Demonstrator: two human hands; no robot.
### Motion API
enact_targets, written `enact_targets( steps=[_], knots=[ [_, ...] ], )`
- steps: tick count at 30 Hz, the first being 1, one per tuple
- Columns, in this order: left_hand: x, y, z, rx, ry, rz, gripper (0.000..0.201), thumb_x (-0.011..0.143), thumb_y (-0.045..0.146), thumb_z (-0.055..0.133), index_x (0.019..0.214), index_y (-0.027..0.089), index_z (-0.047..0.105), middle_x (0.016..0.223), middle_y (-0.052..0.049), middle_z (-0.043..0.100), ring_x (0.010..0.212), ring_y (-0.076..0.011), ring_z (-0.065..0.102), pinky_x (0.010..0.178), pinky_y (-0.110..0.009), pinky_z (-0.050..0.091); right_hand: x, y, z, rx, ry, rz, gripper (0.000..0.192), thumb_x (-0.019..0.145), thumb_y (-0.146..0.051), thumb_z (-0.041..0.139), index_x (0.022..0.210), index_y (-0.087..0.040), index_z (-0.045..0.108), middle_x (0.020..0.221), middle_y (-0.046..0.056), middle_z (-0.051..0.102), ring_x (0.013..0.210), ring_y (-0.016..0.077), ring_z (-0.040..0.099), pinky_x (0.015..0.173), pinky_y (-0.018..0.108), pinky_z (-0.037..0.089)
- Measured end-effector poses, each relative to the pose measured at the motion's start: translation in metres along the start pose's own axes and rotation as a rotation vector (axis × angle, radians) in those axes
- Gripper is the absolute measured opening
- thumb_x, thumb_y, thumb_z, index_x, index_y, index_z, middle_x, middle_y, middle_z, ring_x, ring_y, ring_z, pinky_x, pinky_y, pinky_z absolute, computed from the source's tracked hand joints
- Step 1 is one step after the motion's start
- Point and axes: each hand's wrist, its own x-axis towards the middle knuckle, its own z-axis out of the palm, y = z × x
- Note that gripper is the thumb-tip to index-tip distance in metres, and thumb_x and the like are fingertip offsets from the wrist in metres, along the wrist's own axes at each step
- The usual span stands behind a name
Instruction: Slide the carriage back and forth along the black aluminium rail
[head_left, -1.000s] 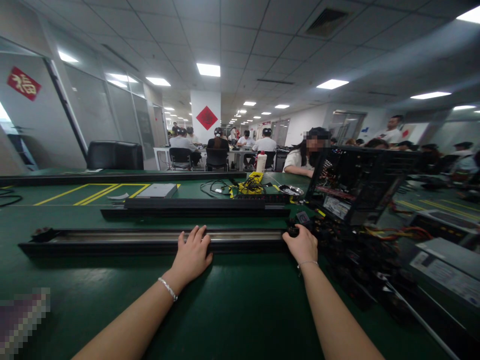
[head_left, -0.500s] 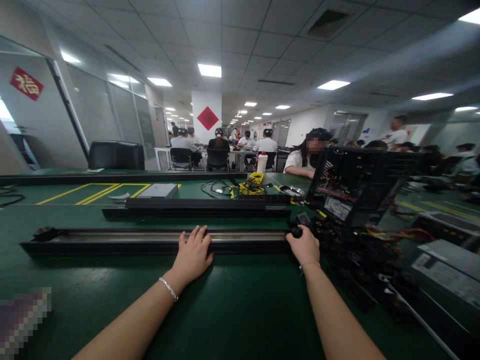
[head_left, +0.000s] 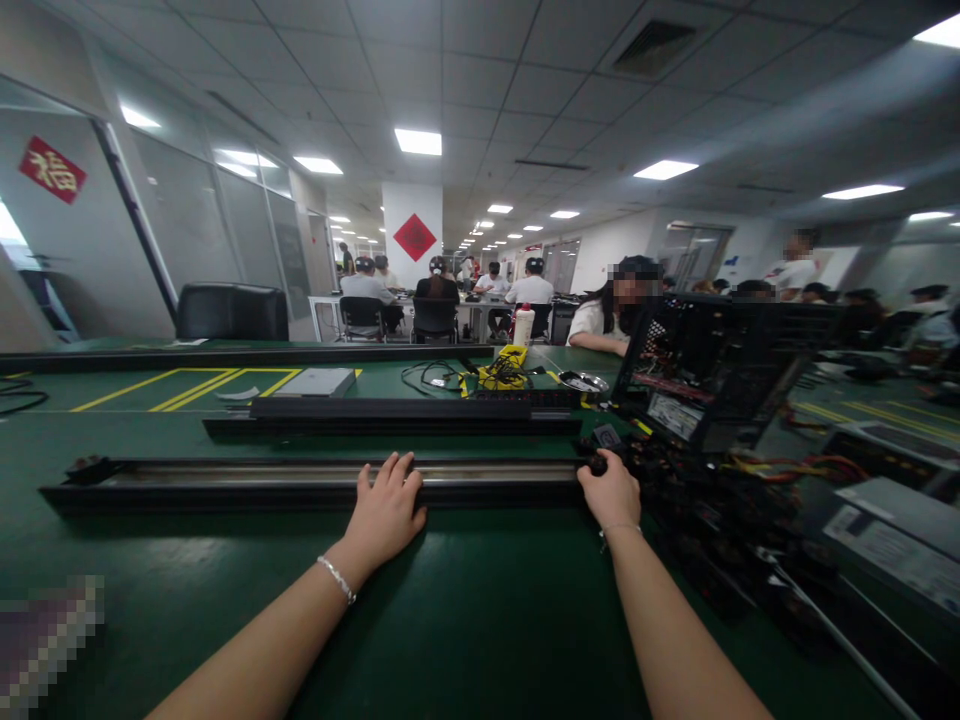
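Observation:
A long black channel-shaped rail (head_left: 225, 485) with a shiny metal strip inside lies across the green table. My left hand (head_left: 386, 505) straddles it right of its middle, fingers spread across the channel and thumb on the near side. At the right end, my right hand (head_left: 613, 490) closes thumb and fingers round a small black part (head_left: 598, 464). Much of that part is hidden by the hand, so its kind does not show. A small dark block is visible at the rail's left end. Behind lies a second, shorter black rail (head_left: 390, 424).
An open black computer case (head_left: 712, 370) stands at right, beside a tangle of dark cables and parts (head_left: 720, 530). Metal power-supply-like boxes (head_left: 892, 530) lie further right. A flat silver box (head_left: 319, 382), a yellow tray (head_left: 506, 372) and a metal dish (head_left: 585, 383) lie behind. A co-worker (head_left: 600, 325) sits opposite.
My right hand has shifted very slightly to the right at the rail's end. My left hand keeps its place on the rail.

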Motion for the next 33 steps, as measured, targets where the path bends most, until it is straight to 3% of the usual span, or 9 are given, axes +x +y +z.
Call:
enact_targets(
  steps=[19, 33],
  knots=[
    [0.0, 0.0, 0.003, 0.017, 0.013, 0.004, 0.032, 0.076, 0.032, 0.05, 0.105, 0.022, 0.055, 0.138, -0.012, 0.043, 0.13, -0.0307, 0.032, 0.101, -0.059, 0.022, 0.006, 0.008, 0.002, 0.149, 0.049, 0.052, 0.054, 0.071, -0.033, 0.05, 0.122, -0.017, 0.051, 0.112, 0.011, 0.06, 0.098, 0.0245, 0.057, 0.084, 0.034, 0.043],
    [0.001, 0.001, -0.001, -0.02, -0.007, -0.015, 0.032, 0.075, 0.03, 0.05, 0.105, 0.022, 0.056, 0.138, -0.012, 0.043, 0.13, -0.0307, 0.032, 0.103, -0.058, 0.02, 0.007, 0.012, 0.001, 0.106, 0.084, 0.059, 0.05, 0.073, -0.032, 0.048, 0.117, -0.013, 0.056, 0.109, 0.013, 0.062, 0.097, 0.0246, 0.057, 0.085, 0.034, 0.043]
  ],
)
